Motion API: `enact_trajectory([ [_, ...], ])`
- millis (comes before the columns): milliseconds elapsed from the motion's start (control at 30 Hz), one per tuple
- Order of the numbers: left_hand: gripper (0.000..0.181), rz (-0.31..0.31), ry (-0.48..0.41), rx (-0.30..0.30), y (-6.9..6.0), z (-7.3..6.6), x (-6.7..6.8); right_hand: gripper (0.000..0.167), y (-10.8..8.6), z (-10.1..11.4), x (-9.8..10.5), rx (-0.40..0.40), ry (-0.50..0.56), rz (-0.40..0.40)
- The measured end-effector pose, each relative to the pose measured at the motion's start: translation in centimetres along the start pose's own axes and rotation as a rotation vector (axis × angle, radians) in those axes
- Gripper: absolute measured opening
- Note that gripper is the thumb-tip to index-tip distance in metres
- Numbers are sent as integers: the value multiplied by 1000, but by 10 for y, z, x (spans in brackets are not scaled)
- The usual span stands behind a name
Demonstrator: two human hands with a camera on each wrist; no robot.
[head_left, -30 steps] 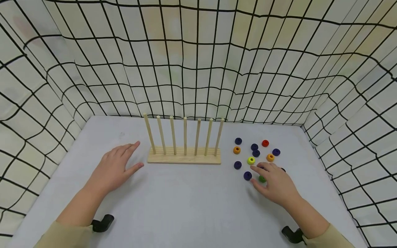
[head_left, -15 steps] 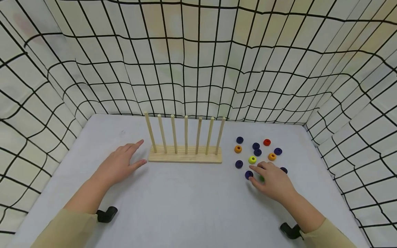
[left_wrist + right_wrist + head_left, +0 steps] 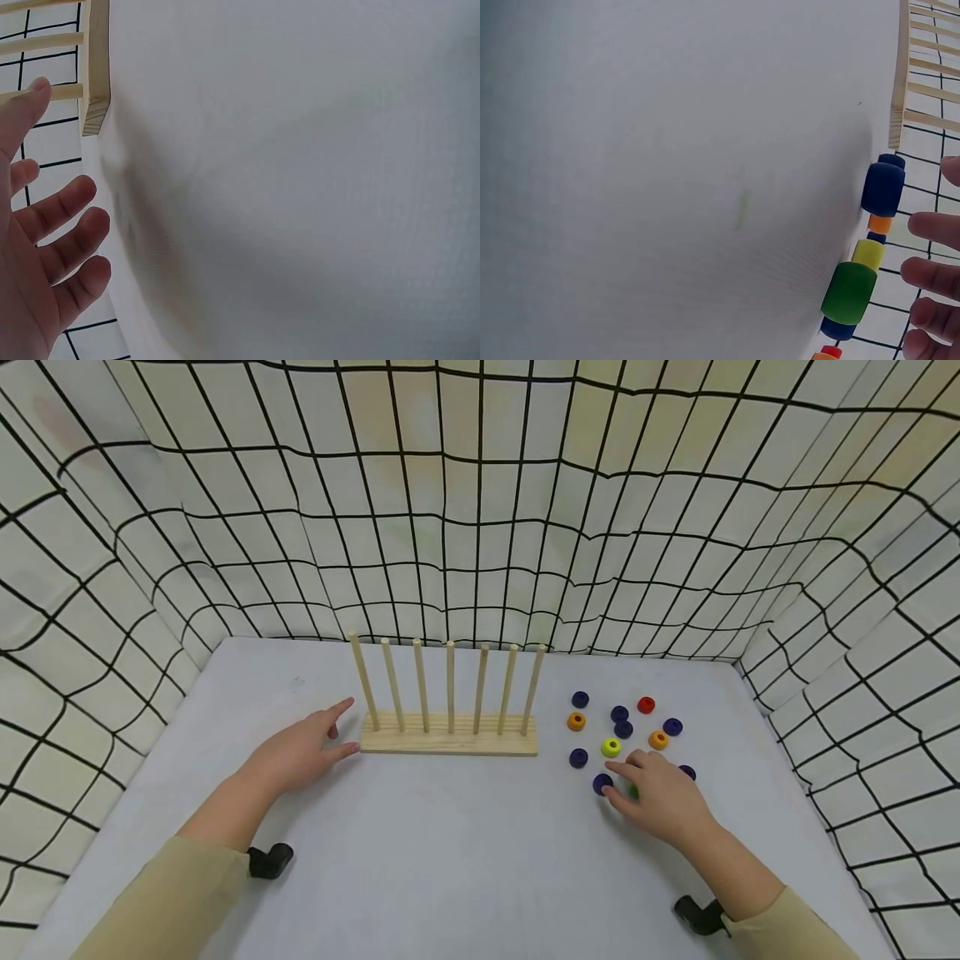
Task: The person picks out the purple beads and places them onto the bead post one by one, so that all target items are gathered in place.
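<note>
A wooden base (image 3: 450, 743) with several upright pegs stands at the table's back; its end also shows in the left wrist view (image 3: 97, 67). My left hand (image 3: 300, 753) is beside its left end, fingers relaxed, holding nothing; whether it touches the wood I cannot tell. To the right, my right hand (image 3: 660, 797) hovers over loose beads, fingers apart, partly hiding a green bead (image 3: 850, 292). By its thumb lies a dark blue bead (image 3: 602, 784); a yellow bead (image 3: 611, 747) sits just behind the fingers. No bead is seen gripped.
Around the right hand are more dark blue beads (image 3: 578, 758), two orange beads (image 3: 576, 721) (image 3: 658, 740) and a red bead (image 3: 646, 705). Black netting over pale walls borders the white table (image 3: 465, 860) at the back and sides.
My left hand has moved right, up to the base's left end, and its fingers are more bent. The right hand has barely moved, and the beads lie as before.
</note>
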State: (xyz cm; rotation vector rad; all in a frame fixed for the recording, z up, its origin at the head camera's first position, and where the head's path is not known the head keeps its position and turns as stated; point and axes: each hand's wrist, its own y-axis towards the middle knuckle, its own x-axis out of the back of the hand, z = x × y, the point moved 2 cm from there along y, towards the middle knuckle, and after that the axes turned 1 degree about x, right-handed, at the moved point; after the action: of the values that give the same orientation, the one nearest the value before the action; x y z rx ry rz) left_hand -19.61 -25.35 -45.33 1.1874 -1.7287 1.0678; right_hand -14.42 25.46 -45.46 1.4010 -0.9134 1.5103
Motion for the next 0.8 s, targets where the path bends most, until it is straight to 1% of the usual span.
enact_trajectory([
  [267,80,77,-4,7,11,0,-1,43,1,-1,-2,15,-9,37],
  [500,79,100,2,-2,19,3,-4,43,1,-1,-5,15,-17,69],
  [667,77,111,-8,-10,20,2,-6,41,3,0,-4,23,-27,77],
  [800,76,114,-32,-18,19,-1,-5,40,6,1,-2,25,-18,92],
])
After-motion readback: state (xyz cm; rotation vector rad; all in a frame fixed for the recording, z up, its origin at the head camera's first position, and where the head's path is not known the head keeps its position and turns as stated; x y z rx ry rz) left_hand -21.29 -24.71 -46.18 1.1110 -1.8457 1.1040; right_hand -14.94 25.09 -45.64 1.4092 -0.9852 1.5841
